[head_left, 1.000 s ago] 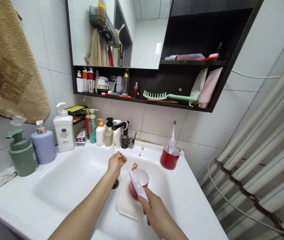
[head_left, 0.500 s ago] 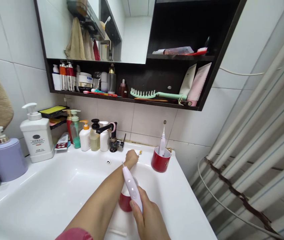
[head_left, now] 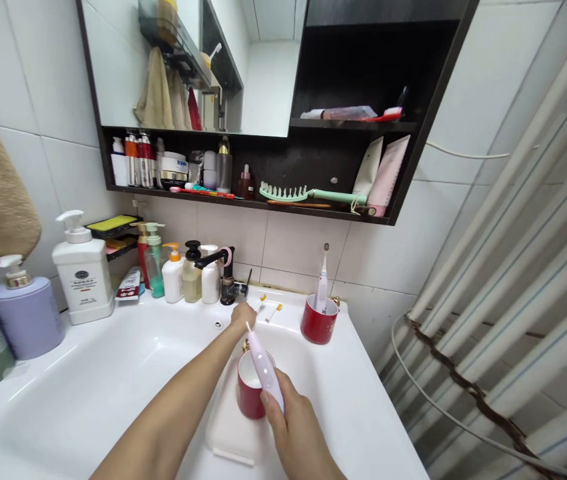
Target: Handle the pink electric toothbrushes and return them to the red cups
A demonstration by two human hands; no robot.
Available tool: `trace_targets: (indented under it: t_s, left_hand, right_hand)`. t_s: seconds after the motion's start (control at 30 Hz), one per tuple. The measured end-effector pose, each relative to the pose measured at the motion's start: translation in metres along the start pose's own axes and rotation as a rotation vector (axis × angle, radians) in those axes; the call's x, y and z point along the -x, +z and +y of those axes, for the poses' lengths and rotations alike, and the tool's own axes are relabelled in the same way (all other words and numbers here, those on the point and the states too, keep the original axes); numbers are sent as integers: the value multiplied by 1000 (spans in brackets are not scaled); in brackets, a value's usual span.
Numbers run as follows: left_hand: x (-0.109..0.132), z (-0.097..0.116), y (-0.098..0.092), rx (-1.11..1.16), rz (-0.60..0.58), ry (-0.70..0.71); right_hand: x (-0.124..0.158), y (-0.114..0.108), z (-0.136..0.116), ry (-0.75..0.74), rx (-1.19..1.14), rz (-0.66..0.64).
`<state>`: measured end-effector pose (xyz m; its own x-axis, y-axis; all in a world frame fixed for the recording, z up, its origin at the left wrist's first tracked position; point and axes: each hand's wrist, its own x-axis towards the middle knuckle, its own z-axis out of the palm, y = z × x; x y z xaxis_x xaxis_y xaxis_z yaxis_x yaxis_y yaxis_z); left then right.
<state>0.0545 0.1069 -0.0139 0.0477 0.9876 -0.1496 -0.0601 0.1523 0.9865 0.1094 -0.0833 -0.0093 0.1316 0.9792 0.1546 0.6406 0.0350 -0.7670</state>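
Note:
My right hand (head_left: 299, 421) grips a pale pink electric toothbrush handle (head_left: 264, 368), its bare metal shaft pointing up and away from me. My left hand (head_left: 244, 316) is stretched to the back ledge by the tap, fingers closed and mostly hidden. A small toothbrush head (head_left: 260, 301) with a yellow tip shows at its fingers. To the right of it, a second white toothbrush head (head_left: 273, 313) lies on the ledge. Below the handle, a red cup (head_left: 252, 400) with a white inside stands on a pale tray (head_left: 233, 433) in the basin.
A black tap (head_left: 228, 273) rises behind my left hand. Another red cup (head_left: 318, 327), holding an electric toothbrush (head_left: 322, 287), stands at the back right corner. Pump bottles (head_left: 83, 273) line the left ledge. Overhead hangs a dark mirror cabinet (head_left: 398, 167); a striped curtain (head_left: 493, 300) is at right.
My left hand has moved left along the ledge, uncovering a second brush head. My right hand keeps the toothbrush handle in nearly the same place. More of the cup and tray shows.

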Motion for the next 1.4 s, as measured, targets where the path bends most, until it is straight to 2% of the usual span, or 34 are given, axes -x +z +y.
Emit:
trace_targets:
  t_s: [0.13, 0.23, 0.3, 0.37, 0.63, 0.93, 1.13, 1.4]
  left_hand:
    - [35, 11, -27, 185, -89, -95]
    - [65, 17, -45, 466, -127, -185]
    - [80, 17, -52, 617, -137, -229]
    - [89, 15, -56, 662, -140, -252]
    - [87, 2, -55, 654, -169, -249]
    - [89, 6, -53, 663, -118, -252]
    - [89, 0, -52, 613, -137, -185]
    - [91, -4, -45, 575, -105, -135]
  right_hand:
    - [0, -1, 0, 40, -124, -52]
    - [2, 6, -4, 72, -200, -115]
    - [4, 11, -7, 95, -236, -157]
    - [6, 16, -10, 105, -250, -192]
    - [6, 17, -11, 132, -212, -183]
    - [5, 17, -10, 105, -141, -169]
    - [6, 17, -9, 100, -96, -156]
    - [5, 20, 5, 34, -5, -84]
